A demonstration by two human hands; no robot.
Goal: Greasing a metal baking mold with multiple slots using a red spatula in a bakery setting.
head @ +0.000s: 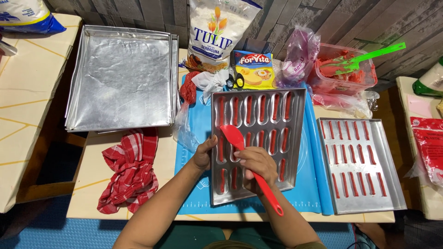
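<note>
Gripping a red spatula [251,168] by its handle, the right hand [256,163] is clamped on it over the near half of a metal mould tray [297,138], with the blade resting on the tray's middle. The left hand [203,154] is closed on the tray's left edge, thumb on the rim. The tray lies on a blue mat [196,120] on the bench [90,175], and its long hollows each carry a strip of red batter.

Left of the mat a red checked cloth [129,170] lies crumpled near the bench edge. To the right, just beside the mat, a second metal tray [357,166] holds rows of thinner red strips.

Farther back on the left sits a stack of large flat baking pans [122,76]. Behind the mould tray stand a white flour bag [214,32], a yellow packet [254,69] and small scissors [236,81]. At the far right a clear tub [344,69] of red batter holds a green spatula [369,56].
</note>
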